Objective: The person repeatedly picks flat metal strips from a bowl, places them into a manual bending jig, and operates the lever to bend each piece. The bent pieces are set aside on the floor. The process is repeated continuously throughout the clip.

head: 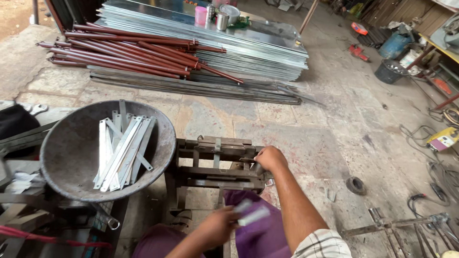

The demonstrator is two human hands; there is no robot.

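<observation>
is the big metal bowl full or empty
Neither: partly filled. The round grey bowl holds a loose bundle of flat pale metal strips lying across its middle, with much of the inner wall bare around them.

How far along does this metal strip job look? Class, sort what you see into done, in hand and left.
Done: a batch of flat metal strips lies in the round pan. In hand: the left hand holds one blurred strip, while the right hand rests on the rusty press frame. Left: cannot tell; no unworked pile of strips is identifiable.
</observation>
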